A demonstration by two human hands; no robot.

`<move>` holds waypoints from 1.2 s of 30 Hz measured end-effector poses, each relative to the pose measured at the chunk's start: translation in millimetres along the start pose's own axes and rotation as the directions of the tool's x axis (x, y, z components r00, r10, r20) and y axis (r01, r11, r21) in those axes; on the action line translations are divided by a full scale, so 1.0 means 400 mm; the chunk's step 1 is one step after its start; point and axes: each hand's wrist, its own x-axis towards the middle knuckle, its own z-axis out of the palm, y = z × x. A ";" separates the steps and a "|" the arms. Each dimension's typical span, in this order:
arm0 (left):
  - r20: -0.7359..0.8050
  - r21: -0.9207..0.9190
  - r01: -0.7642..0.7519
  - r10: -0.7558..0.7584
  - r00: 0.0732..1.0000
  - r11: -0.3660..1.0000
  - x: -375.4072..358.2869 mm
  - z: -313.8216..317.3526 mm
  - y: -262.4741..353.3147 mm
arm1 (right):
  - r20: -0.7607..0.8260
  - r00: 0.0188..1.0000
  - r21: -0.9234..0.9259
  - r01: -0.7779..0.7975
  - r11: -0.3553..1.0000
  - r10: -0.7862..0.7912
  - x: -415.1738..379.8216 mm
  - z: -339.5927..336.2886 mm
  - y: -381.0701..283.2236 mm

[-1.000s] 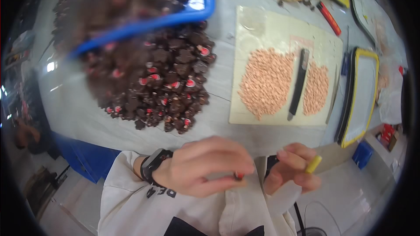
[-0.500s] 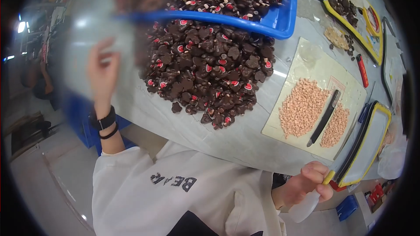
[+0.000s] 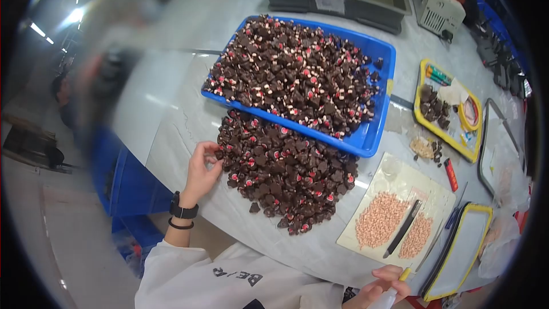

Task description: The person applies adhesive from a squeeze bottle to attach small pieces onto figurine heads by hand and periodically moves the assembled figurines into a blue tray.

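At the left edge of a loose heap of small dark brown pieces (image 3: pixel 286 171), some with red-and-white spots, is my left hand (image 3: pixel 203 170). Its thumb and fingers are bent together against the outermost pieces; what lies between the fingertips is hidden. Low in the view, my right hand (image 3: pixel 390 286) grips a whitish squeeze bottle (image 3: pixel 384 300) with a yellow tip (image 3: pixel 405 274). Beside it, pale pink bits (image 3: pixel 380 220) lie on a cream sheet (image 3: pixel 361 209), with a black-handled tool (image 3: pixel 403 229) between two piles of them.
Behind the heap stands a blue tray (image 3: pixel 374 137) of similar pieces mixed with pale bits. A grey tub (image 3: pixel 360 8) is farther back. To the right are a yellow-rimmed tray (image 3: pixel 452 134), a red lighter-like object (image 3: pixel 450 174) and a yellow-edged frame (image 3: pixel 460 252).
My left hand has come from beside the heap to its left edge, and its fingers have drawn together. The camera view has shifted, showing more of the blue tray. My right hand still holds the bottle.
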 end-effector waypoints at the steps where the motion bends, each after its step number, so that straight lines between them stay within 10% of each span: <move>1: 0.002 -0.002 -0.002 0.002 1.000 1.000 0.000 0.001 -0.003 | 0.123 0.992 0.069 -0.033 0.997 0.025 0.003 -0.013 0.001; 7: -0.093 0.164 -0.062 0.078 0.993 0.984 -0.001 -0.004 0.019 | 0.005 0.999 0.086 -0.039 0.996 0.039 -0.017 -0.022 0.000; 10: -0.223 -0.356 0.125 -0.214 0.951 0.926 0.001 0.017 0.084 | -0.164 0.985 -0.162 -0.088 0.983 0.061 -0.005 0.023 -0.016; 12: 0.058 -0.843 0.191 -0.268 0.962 0.503 -0.011 0.040 0.175 | -0.139 0.989 -0.088 -0.053 0.995 0.041 -0.038 -0.025 0.052; 14: 0.339 -0.879 0.361 -0.125 0.932 0.312 -0.049 0.098 0.279 | -0.113 0.993 -0.013 -0.021 1.000 0.019 -0.050 -0.042 0.068; 18: 0.845 -0.508 0.845 0.286 0.452 0.166 -0.160 0.268 0.401 | -0.105 0.993 0.184 -0.032 0.982 0.052 -0.040 -0.009 0.019; 22: 0.883 -0.047 0.984 0.468 -0.040 0.174 -0.182 0.338 0.451 | -0.120 0.992 0.279 -0.014 0.960 0.049 -0.051 -0.025 0.014; 29: 0.851 -0.355 0.929 0.449 0.274 0.107 -0.157 0.351 0.413 | 0.054 0.998 0.405 -0.011 0.914 -0.012 -0.014 -0.014 0.016; 36: 0.850 -0.420 0.896 0.406 0.335 0.141 -0.163 0.356 0.405 | 0.234 0.970 0.303 -0.005 0.953 -0.070 0.030 0.002 0.023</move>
